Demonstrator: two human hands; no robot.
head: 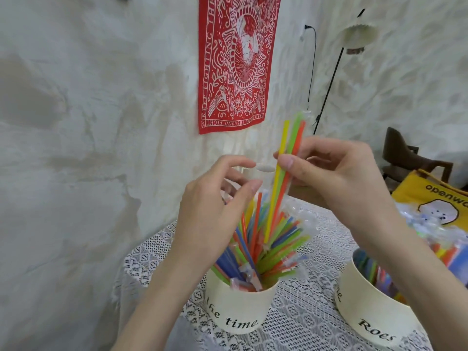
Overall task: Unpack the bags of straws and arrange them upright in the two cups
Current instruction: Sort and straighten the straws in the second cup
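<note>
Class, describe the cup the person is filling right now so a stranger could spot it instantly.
Start at the lace tablecloth, where two cream cups stand. Take the left cup, directly below the hands. Unlike the right cup lettered "Roes", it reads "the time" and bristles with straws fanning above its rim.

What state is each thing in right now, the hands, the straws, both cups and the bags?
right hand: pinches the held straws
held straws: yellow, green, orange, raised over the left cup
left hand: fingers curled, whether it holds anything is unclear
left cup: upright, crowded with fanned-out straws
right cup: upright, straws inside
bags of straws: lying at the table's right edge
</note>
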